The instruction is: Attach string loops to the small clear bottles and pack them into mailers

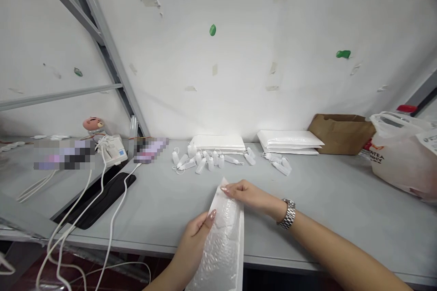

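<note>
A white bubble mailer is held in front of me, its near end running past the bottom of the view and over the table's front edge. My left hand grips its left side, thumb on top and fingers hidden beneath. At the far end, my right hand pinches a corner, with a metal watch on that wrist. Beyond the mailer lie several small translucent squeeze bottles with loops on them. Behind these is a stack of white mailers.
A second stack of mailers stands right of centre, with a few more bottles before it. Farther right are a brown paper bag and a white plastic bag. White cables trail over the table's left front edge beside a black pad.
</note>
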A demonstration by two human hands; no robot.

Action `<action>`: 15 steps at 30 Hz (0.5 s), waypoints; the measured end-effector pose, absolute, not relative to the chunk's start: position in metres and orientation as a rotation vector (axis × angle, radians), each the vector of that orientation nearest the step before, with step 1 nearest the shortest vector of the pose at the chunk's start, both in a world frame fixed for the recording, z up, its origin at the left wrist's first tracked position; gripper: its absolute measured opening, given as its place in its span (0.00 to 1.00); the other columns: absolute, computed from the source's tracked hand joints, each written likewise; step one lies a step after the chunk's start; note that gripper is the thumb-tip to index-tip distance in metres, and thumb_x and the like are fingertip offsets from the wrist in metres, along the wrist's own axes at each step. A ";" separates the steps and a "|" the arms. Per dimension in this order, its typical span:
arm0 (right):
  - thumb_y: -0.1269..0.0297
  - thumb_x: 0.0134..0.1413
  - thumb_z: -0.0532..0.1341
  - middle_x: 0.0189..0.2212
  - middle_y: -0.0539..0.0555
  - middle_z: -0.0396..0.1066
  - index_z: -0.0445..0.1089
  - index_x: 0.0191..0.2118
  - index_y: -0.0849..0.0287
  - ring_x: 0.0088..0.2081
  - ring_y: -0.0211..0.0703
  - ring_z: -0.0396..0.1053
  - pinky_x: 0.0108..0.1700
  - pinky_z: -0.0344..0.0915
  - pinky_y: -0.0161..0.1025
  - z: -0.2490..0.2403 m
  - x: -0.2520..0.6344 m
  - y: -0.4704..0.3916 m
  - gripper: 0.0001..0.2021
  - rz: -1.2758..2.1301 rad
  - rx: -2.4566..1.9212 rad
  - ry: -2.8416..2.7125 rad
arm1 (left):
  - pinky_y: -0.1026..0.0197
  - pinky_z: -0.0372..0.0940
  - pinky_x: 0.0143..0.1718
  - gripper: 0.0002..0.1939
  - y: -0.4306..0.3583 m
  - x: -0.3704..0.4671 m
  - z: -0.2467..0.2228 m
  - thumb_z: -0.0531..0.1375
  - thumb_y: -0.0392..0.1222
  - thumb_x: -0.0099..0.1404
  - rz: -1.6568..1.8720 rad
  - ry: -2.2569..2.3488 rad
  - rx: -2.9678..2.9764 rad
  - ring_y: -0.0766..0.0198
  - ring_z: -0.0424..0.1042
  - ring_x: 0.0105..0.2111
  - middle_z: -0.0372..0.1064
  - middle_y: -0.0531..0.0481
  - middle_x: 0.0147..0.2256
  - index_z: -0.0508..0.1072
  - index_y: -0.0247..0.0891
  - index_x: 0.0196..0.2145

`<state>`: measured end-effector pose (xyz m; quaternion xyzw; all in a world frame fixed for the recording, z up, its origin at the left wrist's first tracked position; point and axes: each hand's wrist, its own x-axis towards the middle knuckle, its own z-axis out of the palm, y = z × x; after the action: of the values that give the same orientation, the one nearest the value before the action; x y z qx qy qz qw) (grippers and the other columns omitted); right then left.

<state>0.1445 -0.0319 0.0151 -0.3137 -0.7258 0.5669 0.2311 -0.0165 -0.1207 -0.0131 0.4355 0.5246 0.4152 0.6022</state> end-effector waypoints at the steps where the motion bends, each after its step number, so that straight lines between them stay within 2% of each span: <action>1: 0.46 0.51 0.53 0.19 0.47 0.55 0.59 0.17 0.60 0.24 0.34 0.53 0.30 0.55 0.35 0.016 0.145 -0.032 0.24 1.583 -0.807 -2.037 | 0.65 0.50 0.26 0.23 -0.121 -0.016 -0.012 0.55 0.62 0.51 0.956 1.211 0.995 0.68 0.52 0.23 0.53 0.56 0.20 0.65 0.36 0.24; 4: 0.46 0.53 0.51 0.21 0.49 0.60 0.66 0.22 0.61 0.25 0.35 0.57 0.32 0.57 0.36 0.017 0.151 -0.024 0.23 1.466 -0.866 -1.988 | 0.65 0.50 0.26 0.24 -0.120 -0.016 -0.009 0.56 0.62 0.50 0.987 1.232 0.981 0.68 0.52 0.23 0.52 0.57 0.20 0.65 0.36 0.22; 7: 0.51 0.55 0.50 0.29 0.53 0.66 0.70 0.32 0.61 0.29 0.38 0.61 0.35 0.59 0.38 0.009 0.164 -0.001 0.19 1.128 -1.126 -1.777 | 0.66 0.50 0.26 0.23 -0.120 -0.019 -0.006 0.55 0.62 0.51 1.027 1.254 0.986 0.68 0.52 0.23 0.52 0.57 0.20 0.64 0.36 0.22; 11: 0.59 0.50 0.57 0.32 0.55 0.64 0.70 0.34 0.62 0.34 0.43 0.61 0.41 0.58 0.43 -0.013 0.182 0.033 0.11 0.533 -1.386 -1.792 | 0.66 0.50 0.25 0.23 -0.119 -0.022 -0.005 0.55 0.62 0.51 1.035 1.259 0.967 0.69 0.51 0.23 0.51 0.57 0.20 0.63 0.36 0.21; 15: 0.64 0.45 0.61 0.32 0.55 0.63 0.69 0.32 0.61 0.37 0.46 0.61 0.44 0.57 0.45 -0.029 0.184 0.050 0.07 0.503 -1.348 -1.837 | 0.66 0.51 0.25 0.24 -0.119 -0.022 -0.006 0.55 0.62 0.51 1.020 1.249 0.964 0.69 0.53 0.23 0.53 0.57 0.20 0.64 0.36 0.22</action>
<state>0.1841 0.0500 -0.0288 -0.5313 -0.7239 0.1983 0.3930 -0.0216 -0.1187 -0.0057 0.4140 0.5365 0.4383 0.5905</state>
